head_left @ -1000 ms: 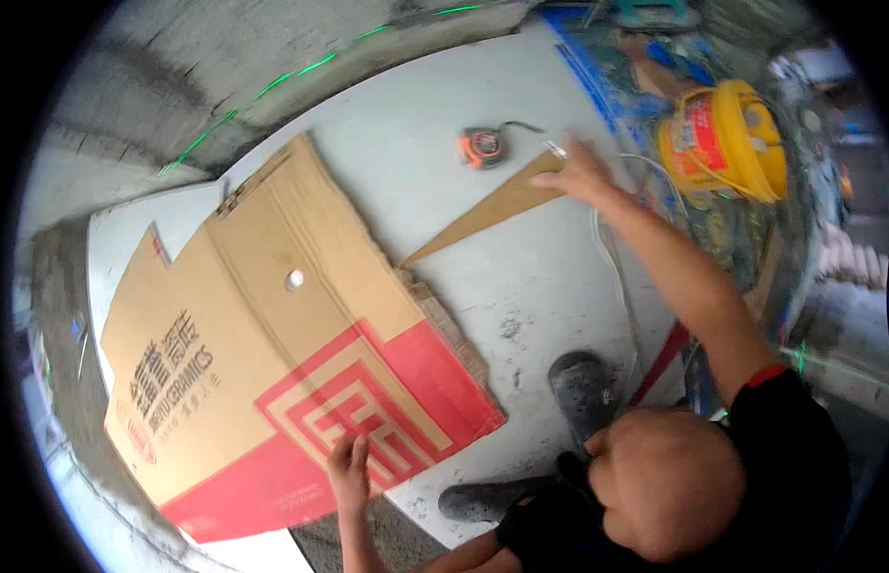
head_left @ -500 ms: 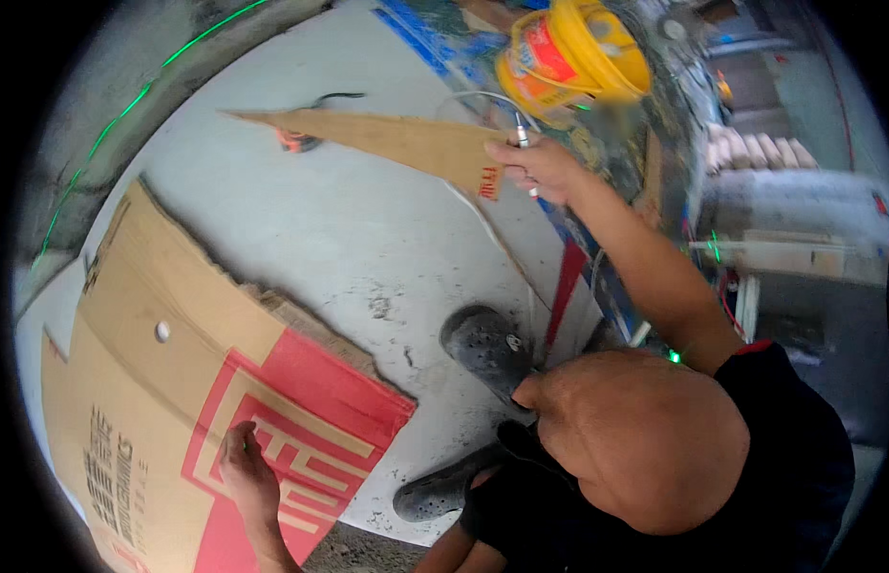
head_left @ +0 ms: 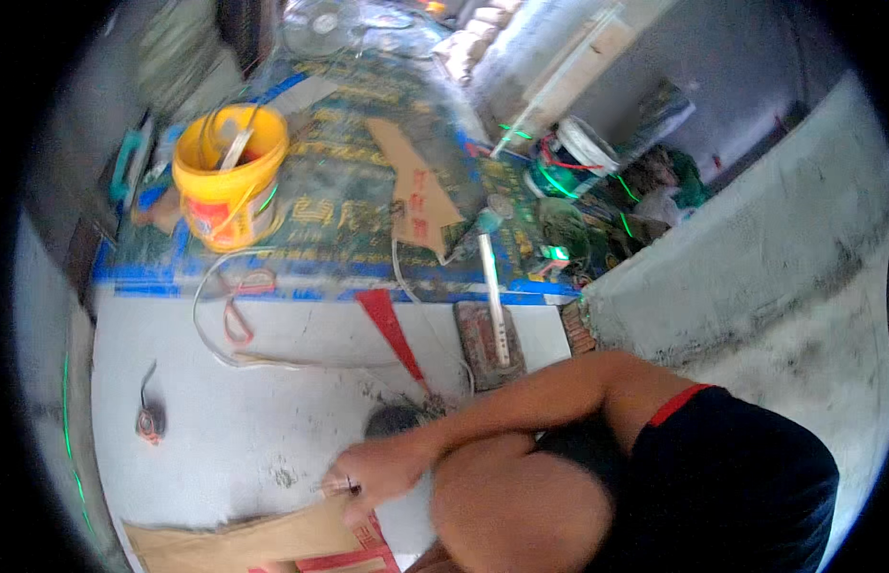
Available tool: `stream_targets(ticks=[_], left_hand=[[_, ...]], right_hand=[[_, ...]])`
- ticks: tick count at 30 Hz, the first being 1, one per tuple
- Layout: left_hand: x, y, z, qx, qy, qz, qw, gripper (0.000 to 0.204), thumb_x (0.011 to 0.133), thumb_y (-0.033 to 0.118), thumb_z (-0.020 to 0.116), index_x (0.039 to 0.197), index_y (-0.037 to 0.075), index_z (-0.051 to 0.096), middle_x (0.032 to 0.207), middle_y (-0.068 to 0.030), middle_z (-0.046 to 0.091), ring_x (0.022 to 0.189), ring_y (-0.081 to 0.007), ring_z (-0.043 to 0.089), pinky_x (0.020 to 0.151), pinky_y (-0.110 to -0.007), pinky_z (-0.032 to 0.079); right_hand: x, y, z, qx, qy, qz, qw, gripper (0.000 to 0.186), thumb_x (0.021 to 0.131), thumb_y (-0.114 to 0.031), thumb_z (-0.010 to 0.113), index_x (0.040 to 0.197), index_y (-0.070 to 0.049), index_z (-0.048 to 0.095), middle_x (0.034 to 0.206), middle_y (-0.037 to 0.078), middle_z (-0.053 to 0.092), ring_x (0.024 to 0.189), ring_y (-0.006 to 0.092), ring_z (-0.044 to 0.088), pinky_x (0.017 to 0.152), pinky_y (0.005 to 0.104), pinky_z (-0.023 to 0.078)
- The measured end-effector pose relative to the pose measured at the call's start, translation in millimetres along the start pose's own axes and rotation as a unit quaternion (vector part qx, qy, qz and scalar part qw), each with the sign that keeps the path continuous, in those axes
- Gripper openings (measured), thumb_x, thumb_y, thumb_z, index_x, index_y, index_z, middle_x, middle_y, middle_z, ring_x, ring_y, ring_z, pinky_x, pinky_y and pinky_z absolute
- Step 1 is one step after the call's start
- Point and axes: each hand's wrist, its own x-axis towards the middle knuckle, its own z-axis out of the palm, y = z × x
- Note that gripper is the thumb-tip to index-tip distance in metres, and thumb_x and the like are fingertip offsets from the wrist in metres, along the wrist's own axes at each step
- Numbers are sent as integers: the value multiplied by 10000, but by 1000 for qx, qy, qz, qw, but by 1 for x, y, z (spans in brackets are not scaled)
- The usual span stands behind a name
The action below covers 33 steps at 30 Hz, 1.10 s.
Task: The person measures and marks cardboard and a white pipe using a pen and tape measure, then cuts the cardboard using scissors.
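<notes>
My right hand is low at the edge of a large brown cardboard sheet with red printed areas. Its fingers are curled and somewhat blurred, with a small dark thing by them that I cannot make out. My right forearm crosses in front of my bent knee, and a dark clog shows partly behind the hand. No clearly recognisable part of my left hand is in the frame. Farther away, a cut cardboard piece with red print lies on a dark green printed plastic sheet.
A yellow bucket stands at the far left, a white-rimmed bucket at the far right. On the pale board are a tape measure, a red strip and a loose cable. A perforated white bar stands nearby. A grey wall bounds the right.
My right hand has come down to the large cardboard sheet and no longer holds the cut piece. My view has swung right, and the left hand has dropped out of clear sight.
</notes>
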Motion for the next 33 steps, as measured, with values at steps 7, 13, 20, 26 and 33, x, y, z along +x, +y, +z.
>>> stream_targets(ticks=[7, 13, 20, 26, 33], left_hand=[[-47, 30, -12, -191, -12, -95, 977, 242, 994, 191, 506, 1091, -3, 610, 943, -148, 588, 822, -291, 500, 728, -366, 398], [-55, 23, -48, -331, 60, -155, 929, 227, 972, 229, 540, 994, 23, 633, 797, -82, 585, 641, -208, 483, 580, -303, 385], [-83, 43, -48, -408, 92, -154, 895, 284, 964, 258, 543, 1029, 28, 696, 744, -47, 588, 593, -145, 468, 504, -255, 353], [-121, 46, -46, -358, 3, -194, 913, 297, 973, 260, 554, 1065, 20, 703, 748, -37, 584, 576, -124, 414, 496, -249, 326], [-177, 77, -67, -314, 45, -265, 911, 362, 1000, 333, 568, 1146, 32, 706, 731, -22, 583, 533, -90, 333, 481, -275, 283]], right_hand=[[20, 64, 69, 56, 113, -4, 992, 336, 900, -335, 692, 900, -5, 627, 801, 199, 620, 715, 312, 578, 667, 456, 461], [73, 116, 70, -129, -22, 9, 991, 299, 993, -228, 603, 1087, 53, 643, 961, 210, 663, 859, 307, 639, 747, 457, 506], [78, 139, 68, -97, -114, 4, 989, 324, 976, -268, 615, 1089, 34, 652, 978, 203, 677, 878, 311, 650, 759, 457, 509], [43, 167, 75, -72, -155, 44, 984, 346, 962, -302, 626, 1090, 18, 660, 992, 197, 688, 895, 314, 659, 769, 457, 512], [-2, 202, 77, -66, -209, 55, 974, 372, 946, -342, 638, 1091, -1, 670, 1009, 191, 702, 914, 319, 670, 781, 457, 516]])
